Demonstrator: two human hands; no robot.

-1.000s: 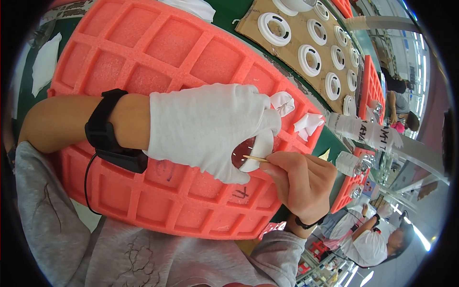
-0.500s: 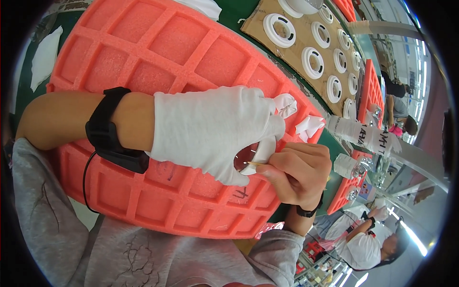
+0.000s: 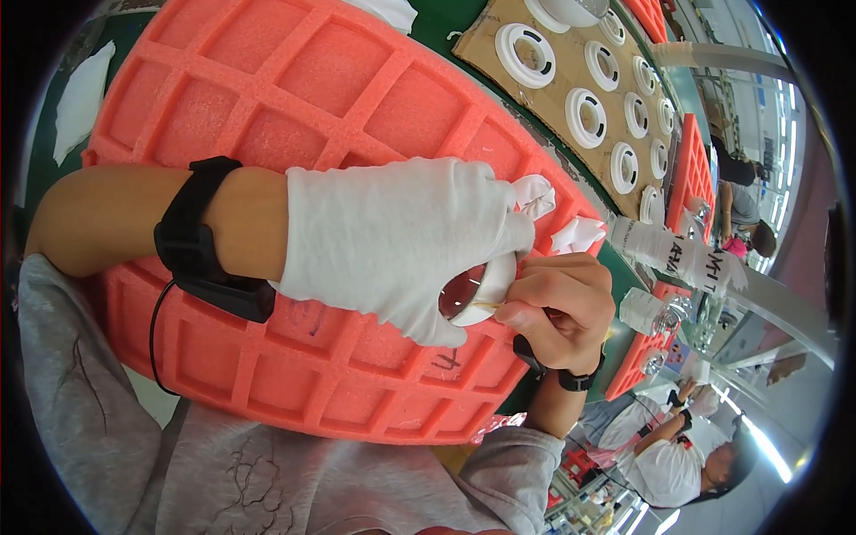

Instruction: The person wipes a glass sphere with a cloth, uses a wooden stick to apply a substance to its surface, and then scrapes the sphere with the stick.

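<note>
My left hand (image 3: pixel 406 241), in a white glove, is closed around a round white ring-shaped part (image 3: pixel 499 278) with a glossy see-through centre that looks reddish over the tray. My bare right hand (image 3: pixel 563 303) pinches a thin wooden stick like a toothpick (image 3: pixel 484 305) between thumb and fingers. The stick's tip is at the lower inner rim of the white part. Both hands are above a red foam tray (image 3: pixel 209 352) with square compartments. The gloved fingers hide the far side of the part.
Crumpled white tissues (image 3: pixel 578 234) lie on the tray's right end. Beyond it, a cardboard sheet (image 3: pixel 486 49) carries several white rings (image 3: pixel 586 118). A taped grey post (image 3: pixel 682 254) rises at the right. Clear jars (image 3: pixel 640 310) stand by another red tray. A co-worker (image 3: pixel 669 468) is at the lower right.
My right hand has turned slightly, and the stick's tip has drawn from the glossy centre to the white part's rim. The left hand keeps its hold almost unmoved.
</note>
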